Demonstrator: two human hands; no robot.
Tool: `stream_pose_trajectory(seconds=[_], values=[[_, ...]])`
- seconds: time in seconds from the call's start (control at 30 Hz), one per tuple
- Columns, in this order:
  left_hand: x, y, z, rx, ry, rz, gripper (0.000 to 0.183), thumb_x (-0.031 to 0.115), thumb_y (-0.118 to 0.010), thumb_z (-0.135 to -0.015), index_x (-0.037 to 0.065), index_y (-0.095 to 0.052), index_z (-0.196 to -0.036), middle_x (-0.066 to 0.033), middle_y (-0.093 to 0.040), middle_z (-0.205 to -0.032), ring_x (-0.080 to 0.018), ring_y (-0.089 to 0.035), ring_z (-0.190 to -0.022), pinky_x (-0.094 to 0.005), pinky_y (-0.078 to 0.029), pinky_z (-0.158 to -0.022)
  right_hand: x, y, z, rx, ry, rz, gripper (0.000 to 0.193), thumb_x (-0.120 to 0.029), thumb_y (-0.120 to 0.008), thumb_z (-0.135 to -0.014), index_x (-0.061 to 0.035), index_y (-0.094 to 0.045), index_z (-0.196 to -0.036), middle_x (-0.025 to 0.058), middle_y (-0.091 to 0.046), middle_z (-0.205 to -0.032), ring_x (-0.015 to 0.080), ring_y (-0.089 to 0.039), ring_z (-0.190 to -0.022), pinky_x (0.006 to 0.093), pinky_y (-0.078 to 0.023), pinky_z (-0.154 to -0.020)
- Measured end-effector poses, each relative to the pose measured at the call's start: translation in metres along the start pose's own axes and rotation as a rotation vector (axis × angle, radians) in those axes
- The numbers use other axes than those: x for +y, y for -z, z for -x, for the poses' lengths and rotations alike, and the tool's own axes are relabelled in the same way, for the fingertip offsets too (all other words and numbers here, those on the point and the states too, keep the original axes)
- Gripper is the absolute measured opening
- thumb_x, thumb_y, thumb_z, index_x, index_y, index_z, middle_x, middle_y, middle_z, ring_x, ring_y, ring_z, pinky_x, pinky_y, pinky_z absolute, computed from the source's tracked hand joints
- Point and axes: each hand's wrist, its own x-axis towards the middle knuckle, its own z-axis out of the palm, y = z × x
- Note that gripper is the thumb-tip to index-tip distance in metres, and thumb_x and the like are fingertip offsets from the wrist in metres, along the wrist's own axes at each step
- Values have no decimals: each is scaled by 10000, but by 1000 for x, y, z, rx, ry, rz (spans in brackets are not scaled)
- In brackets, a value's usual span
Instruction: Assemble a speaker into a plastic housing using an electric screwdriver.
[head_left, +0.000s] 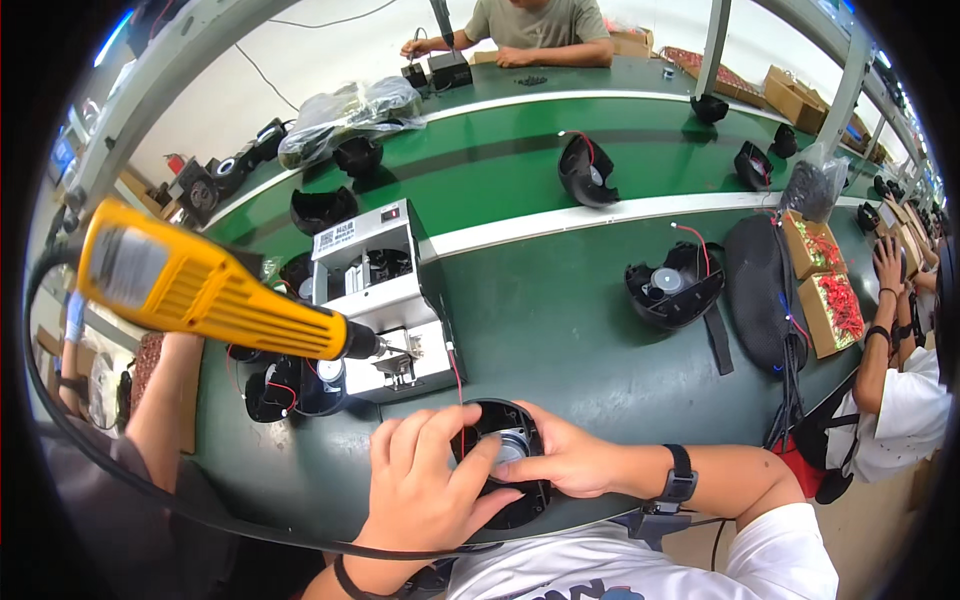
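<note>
A black rounded plastic housing point(521, 512) rests at the near table edge, its hollow side up, with a small round silver speaker point(512, 446) inside. My right hand point(572, 458) grips the housing's right side, its thumb reaching over the speaker. Bent over the left side, my left hand point(422, 478) has its index finger and thumb at the speaker; the exact contact is partly hidden. A thin red wire point(460, 385) with a white connector rises from the housing beside my left fingertips. A yellow electric screwdriver point(215, 285) hangs at left, its bit over the white machine point(385, 300).
Several black housings point(272, 390) crowd left of the machine. A housing with a speaker point(675, 285) lies to the right, near a black padded bag point(765, 290) and boxes of red wires point(835, 305). More housings point(588, 172) sit on the green belt. Co-workers point(545, 30) sit across and at both sides.
</note>
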Motion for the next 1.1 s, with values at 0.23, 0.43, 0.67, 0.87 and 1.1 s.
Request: stream_pose_trajectory(seconds=[0.23, 0.43, 0.67, 0.87, 1.1], values=[[8, -15, -7, 29, 29, -145, 431, 288, -814, -542, 92, -682, -902, -115, -550, -1263, -331, -492, -1149, -492, -347, -941, -4, 4, 2, -22, 5, -21, 663, -49, -709, -858, -11, -336, -1404, 90, -530, -1241, 152, -530, -1133, 321, -454, -980], [5, -14, -6, 28, 49, -146, 393, 250, -799, -546, 81, -676, -878, -105, -555, -1262, -333, -482, -1174, -502, -344, -960, -5, 4, -2, -39, -11, -27, 674, -80, -719, -862, -17, -333, -1411, 74, -530, -1251, 144, -522, -1139, 317, -438, -994], [3, -13, -3, 26, 63, -141, 397, 234, -793, -534, 77, -676, -879, -105, -555, -1258, -337, -480, -1180, -504, -345, -964, -4, 4, -4, -51, -14, 44, 653, -108, -711, -877, -23, -341, -1408, 70, -531, -1253, 138, -519, -1139, 313, -436, -989], [1, -15, -1, 28, 74, -100, 396, 227, -800, -540, 76, -684, -888, -108, -559, -1244, -337, -483, -1173, -504, -347, -963, -5, 1, -3, -50, -11, 5, 615, -76, -687, -890, -28, -354, -1405, 69, -531, -1259, 137, -520, -1140, 307, -437, -990], [-7, 5, -7, 89, 70, -20, 484, 268, -873, -545, 88, -704, -961, -130, -549, -1205, -356, -501, -1136, -477, -383, -953, -8, 1, -3, -17, 7, -116, 611, -41, -673, -888, -23, -354, -1409, 62, -547, -1256, 128, -532, -1136, 306, -447, -991]])
